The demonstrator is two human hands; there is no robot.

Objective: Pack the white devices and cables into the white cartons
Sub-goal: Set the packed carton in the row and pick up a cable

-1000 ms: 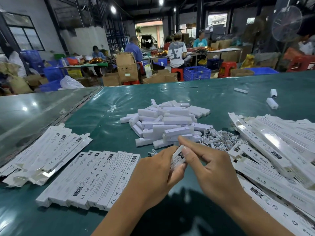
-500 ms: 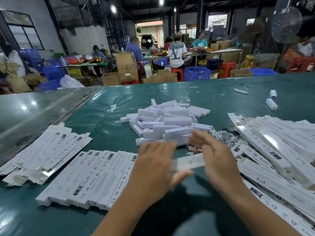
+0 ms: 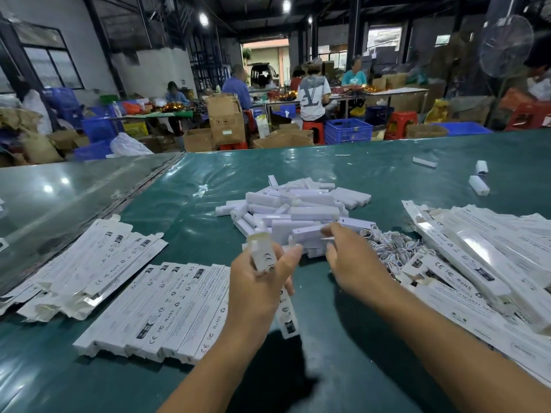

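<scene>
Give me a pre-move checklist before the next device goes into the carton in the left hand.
1. Carton held in left hand: ok.
2. Carton's top end open: cannot tell, blurred.
3. Right hand on a white device at the pile's near edge: ok.
4. Device lifted clear of the pile: not ok.
5. Cables within reach beside the right hand: ok.
6. Row of cartons lying left of the hands: ok.

Bare green table (image 3: 343, 347) lies between the row of packed cartons (image 3: 167, 308) on the left and the heap of cartons (image 3: 489, 269) on the right. Ahead, the pile of white devices (image 3: 298, 210) and the cables (image 3: 396, 248) block this lane.
</scene>
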